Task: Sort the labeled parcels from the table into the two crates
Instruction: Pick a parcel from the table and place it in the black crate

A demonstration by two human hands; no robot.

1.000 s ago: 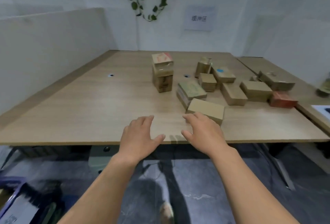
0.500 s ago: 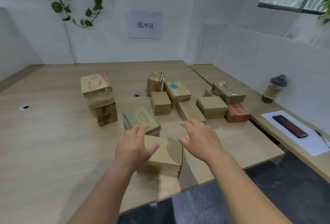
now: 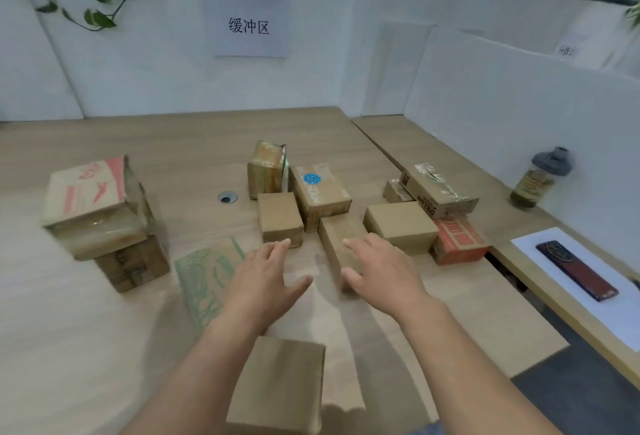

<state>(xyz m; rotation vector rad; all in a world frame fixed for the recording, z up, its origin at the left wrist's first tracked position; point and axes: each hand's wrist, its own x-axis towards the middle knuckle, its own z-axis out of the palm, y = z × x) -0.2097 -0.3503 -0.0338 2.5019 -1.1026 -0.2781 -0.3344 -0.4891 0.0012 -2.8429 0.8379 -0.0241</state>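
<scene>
Several cardboard parcels lie on the wooden table (image 3: 104, 348). My left hand (image 3: 263, 282) hovers with spread fingers over a flat green-printed parcel (image 3: 204, 278). My right hand (image 3: 377, 271) reaches, fingers straight, over the near end of a long plain parcel (image 3: 337, 237). A plain brown parcel (image 3: 280, 386) lies nearest me, under my left forearm. Farther back sit a small square parcel (image 3: 278, 218), a parcel with a blue sticker (image 3: 320, 192), a plain parcel (image 3: 401, 226) and a red parcel (image 3: 457, 240). No crate is in view.
A two-box stack with red print (image 3: 97, 209) stands at the left. A taped upright box (image 3: 268, 171) and a long taped box (image 3: 440, 192) sit at the back. On the side desk are a bottle (image 3: 540, 178) and a phone (image 3: 576, 270) on paper. White walls enclose the table.
My view has moved forward and to the right over the table. Both hands have passed beyond the nearest plain parcel and now hover over the parcels in the middle.
</scene>
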